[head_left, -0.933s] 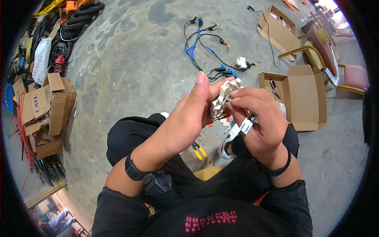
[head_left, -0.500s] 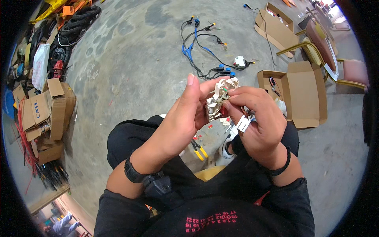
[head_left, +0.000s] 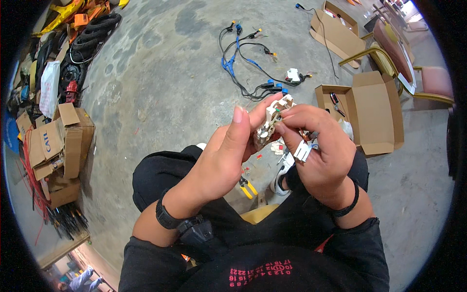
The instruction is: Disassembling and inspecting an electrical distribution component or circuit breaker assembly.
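An opened white electrical housing [head_left: 266, 130], with metal parts and a bit of green inside, sits in my left hand [head_left: 221, 158]. The left fingers wrap its far side, and the thumb points up apart from it. My right hand [head_left: 325, 151] pinches with thumb and index finger at the inside of the housing; what lies between the tips is too small to make out. Against the right palm, the curled fingers hold a small white slotted plastic part [head_left: 302, 152], with a coppery piece beside it.
Yellow-handled pliers [head_left: 248, 190] and small white and red scraps lie on the floor between my feet. Ahead are a blue-and-black cable harness [head_left: 232, 63] and a white block [head_left: 293, 74]. An open cardboard box [head_left: 377, 112] is at right, torn cartons [head_left: 63, 146] at left.
The housing has tilted slightly in my left hand, so its lower metal part shows at another angle. The right fingertips stay at its inside. The whole view has shifted a little.
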Motion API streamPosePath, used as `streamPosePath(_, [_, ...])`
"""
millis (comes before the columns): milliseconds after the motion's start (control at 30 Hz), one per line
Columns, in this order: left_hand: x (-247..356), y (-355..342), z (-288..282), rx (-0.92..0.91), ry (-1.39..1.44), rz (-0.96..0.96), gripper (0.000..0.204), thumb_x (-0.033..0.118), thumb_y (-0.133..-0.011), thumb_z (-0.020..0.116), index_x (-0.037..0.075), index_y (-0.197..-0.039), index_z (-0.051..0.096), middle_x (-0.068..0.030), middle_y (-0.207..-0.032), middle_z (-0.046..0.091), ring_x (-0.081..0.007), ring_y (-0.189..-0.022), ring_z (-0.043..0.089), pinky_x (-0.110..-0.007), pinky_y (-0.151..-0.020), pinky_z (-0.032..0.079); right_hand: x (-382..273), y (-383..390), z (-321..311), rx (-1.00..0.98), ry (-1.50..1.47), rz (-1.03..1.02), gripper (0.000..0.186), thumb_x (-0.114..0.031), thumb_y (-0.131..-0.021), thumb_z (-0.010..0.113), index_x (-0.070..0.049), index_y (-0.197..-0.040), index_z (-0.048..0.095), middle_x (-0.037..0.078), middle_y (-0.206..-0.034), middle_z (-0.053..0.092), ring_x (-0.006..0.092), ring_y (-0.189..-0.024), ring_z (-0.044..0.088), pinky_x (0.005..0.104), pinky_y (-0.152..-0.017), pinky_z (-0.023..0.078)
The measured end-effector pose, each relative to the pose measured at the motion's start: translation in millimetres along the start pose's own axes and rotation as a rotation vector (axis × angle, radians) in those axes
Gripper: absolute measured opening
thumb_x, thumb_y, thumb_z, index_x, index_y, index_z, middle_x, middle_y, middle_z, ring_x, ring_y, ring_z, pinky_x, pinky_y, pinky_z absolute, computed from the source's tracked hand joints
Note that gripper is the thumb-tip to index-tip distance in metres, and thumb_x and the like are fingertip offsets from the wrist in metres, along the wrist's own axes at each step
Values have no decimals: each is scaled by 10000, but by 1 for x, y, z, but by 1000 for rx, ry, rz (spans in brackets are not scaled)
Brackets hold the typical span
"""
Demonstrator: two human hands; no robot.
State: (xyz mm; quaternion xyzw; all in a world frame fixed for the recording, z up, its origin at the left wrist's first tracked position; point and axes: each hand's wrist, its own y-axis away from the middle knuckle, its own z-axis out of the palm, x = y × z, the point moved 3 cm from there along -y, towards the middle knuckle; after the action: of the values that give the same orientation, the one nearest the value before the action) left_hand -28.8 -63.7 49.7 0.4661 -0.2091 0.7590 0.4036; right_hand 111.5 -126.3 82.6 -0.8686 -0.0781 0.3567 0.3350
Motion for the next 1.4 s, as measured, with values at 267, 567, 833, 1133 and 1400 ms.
streamPosePath(267, [0, 2, 0, 9, -7, -42, 719, 519, -1082, 161, -12, -1558, 247, -119, -1388, 524, -165, -1257, 506, -319, -1079, 382, -2, -3, -3, -48, 10, -110, 276, 77, -671, 743, 25, -931, 666, 162, -913, 692, 312, -798, 678, 364, -692, 555])
streamPosePath(567, [7, 4, -2, -38, -60, -28, 662, -49, -953, 570, -32, -1542, 267, -88, -1431, 500, -144, -1237, 532, -299, -1056, 416, 0, -4, -1, -62, -9, -100, 253, 70, -697, 738, 17, -933, 665, 148, -920, 692, 302, -785, 673, 361, -686, 550])
streamPosePath(833, [7, 2, -1, 13, -56, -110, 582, 8, -975, 579, -31, -1505, 342, -90, -1353, 567, -151, -1170, 584, -327, -1010, 490, 1, -4, -2, -53, -31, -117, 247, 59, -701, 745, 7, -932, 673, 144, -937, 704, 299, -783, 678, 364, -682, 546])
streamPosePath(1133, [5, -1, -8, 20, 15, -121, 558, 9, -958, 604, -32, -1472, 391, -106, -1336, 585, -171, -1179, 600, -347, -1018, 503, 2, -4, -3, -69, -28, -125, 251, 54, -674, 745, 11, -914, 686, 139, -917, 701, 300, -801, 679, 372, -699, 544])
streamPosePath(1400, [5, -1, -6, 37, -1, -96, 537, 11, -960, 602, -34, -1458, 407, -104, -1317, 598, -171, -1162, 612, -337, -995, 520, 0, -6, -5, -101, 106, -160, 238, 2, -689, 765, -37, -915, 700, 87, -926, 703, 276, -809, 618, 372, -724, 485])
